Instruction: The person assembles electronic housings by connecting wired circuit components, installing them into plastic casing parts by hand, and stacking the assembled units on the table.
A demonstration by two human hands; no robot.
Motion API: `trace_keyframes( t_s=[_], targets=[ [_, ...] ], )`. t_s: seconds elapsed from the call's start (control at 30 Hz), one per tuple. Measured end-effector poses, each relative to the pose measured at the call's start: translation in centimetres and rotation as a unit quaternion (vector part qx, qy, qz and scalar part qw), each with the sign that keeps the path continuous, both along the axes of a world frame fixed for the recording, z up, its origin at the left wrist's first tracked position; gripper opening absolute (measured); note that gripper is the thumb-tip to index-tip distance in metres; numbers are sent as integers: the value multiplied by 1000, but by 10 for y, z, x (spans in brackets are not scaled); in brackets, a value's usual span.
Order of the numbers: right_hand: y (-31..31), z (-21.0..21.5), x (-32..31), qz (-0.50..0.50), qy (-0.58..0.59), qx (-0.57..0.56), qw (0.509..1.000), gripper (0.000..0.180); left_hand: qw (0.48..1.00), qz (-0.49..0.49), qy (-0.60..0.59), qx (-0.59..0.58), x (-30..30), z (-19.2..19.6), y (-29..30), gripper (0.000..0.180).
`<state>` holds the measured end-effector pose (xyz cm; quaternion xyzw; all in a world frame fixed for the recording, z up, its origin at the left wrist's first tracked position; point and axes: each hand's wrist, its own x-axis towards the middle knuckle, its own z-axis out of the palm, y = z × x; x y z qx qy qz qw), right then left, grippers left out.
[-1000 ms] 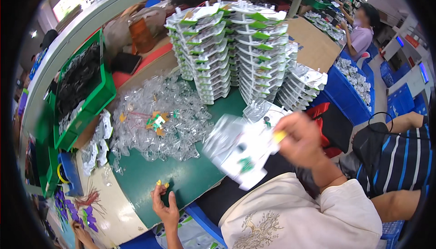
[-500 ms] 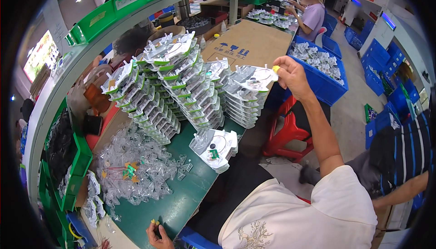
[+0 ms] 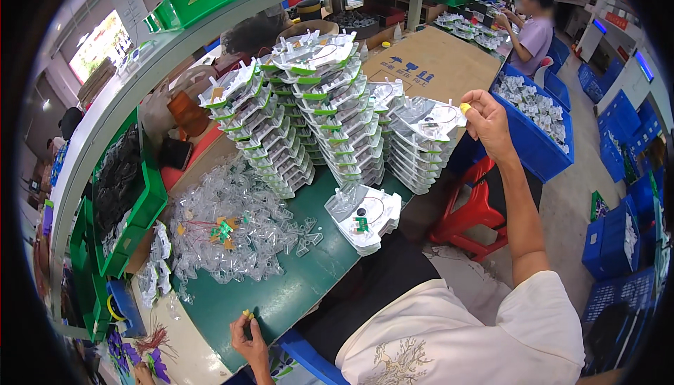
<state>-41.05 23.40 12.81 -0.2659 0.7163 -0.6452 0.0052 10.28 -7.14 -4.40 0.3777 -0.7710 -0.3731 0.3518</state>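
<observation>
My right hand (image 3: pixel 489 127), a yellow cover on a fingertip, is closed on the right corner of the top white plastic housing (image 3: pixel 430 120) of a stack at the table's edge. Near the front table edge, my left hand (image 3: pixel 250 343) has thumb and index finger pressed together, with yellow at the tips; whether anything is between them is too small to make out. Between my hands, a shorter stack of white housings (image 3: pixel 364 220) carries a small green circuit board (image 3: pixel 361 224) on top. Tall leaning stacks of green-edged housings (image 3: pixel 326 97) rise behind it.
Loose clear plastic parts (image 3: pixel 232 244) with wires lie heaped on the green table (image 3: pixel 309 276). Green bins (image 3: pixel 144 223) line the left. At right are a red stool (image 3: pixel 460 227) and a blue crate (image 3: pixel 537 143) of white parts. Another person (image 3: pixel 533 30) works beyond the cardboard (image 3: pixel 414 51).
The view has swung, so the scene sits farther right. My left hand has moved away from me over the table. My right hand stays at the housing's corner. The striped-clothed person is out of view.
</observation>
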Motion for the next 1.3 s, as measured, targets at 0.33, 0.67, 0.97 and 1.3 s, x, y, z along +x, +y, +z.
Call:
trace_keyframes(
  t_s=[0.33,0.67,0.97,1.3],
  targets=[
    [16,-18,6,-79,158,9,984,25,997,3,-13,-80,-7,10,-4,17],
    [-203,-21,293,380,196,44,903,17,995,6,21,-97,8,10,2,20],
    [-411,-110,299,195,344,175,902,17,993,-40,68,-86,4,13,-2,20],
    [-418,-86,292,236,112,20,965,10,992,-55,59,-100,5,10,-3,19]
  ],
)
